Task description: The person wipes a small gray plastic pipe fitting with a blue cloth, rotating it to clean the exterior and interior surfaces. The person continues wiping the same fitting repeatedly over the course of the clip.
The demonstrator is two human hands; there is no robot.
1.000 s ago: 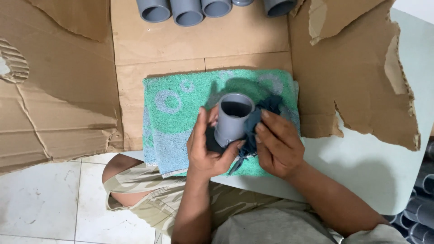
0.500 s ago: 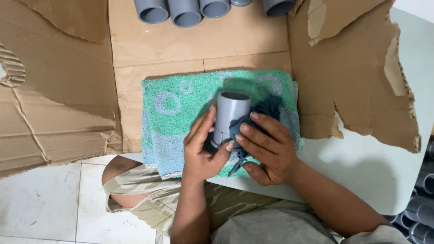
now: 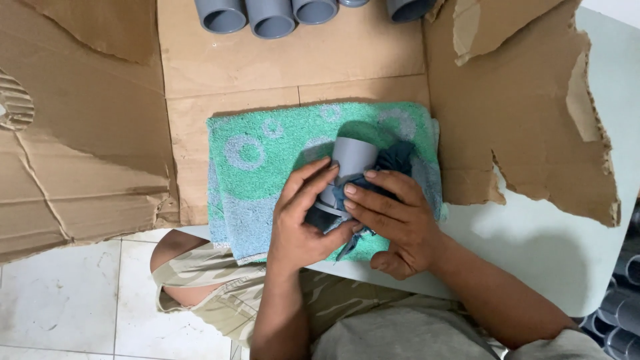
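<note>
Grey pipe fitting [image 3: 351, 165] is gripped over the green towel [image 3: 267, 173] by the left hand [image 3: 303, 223], fingers curled around it, while a dark blue cloth [image 3: 387, 167] is pressed against it by the flattened right hand [image 3: 393, 220]

Torn brown cardboard [image 3: 80, 153], grey pipes [image 3: 270, 15] in a row, white floor tiles [image 3: 67, 300].
</note>
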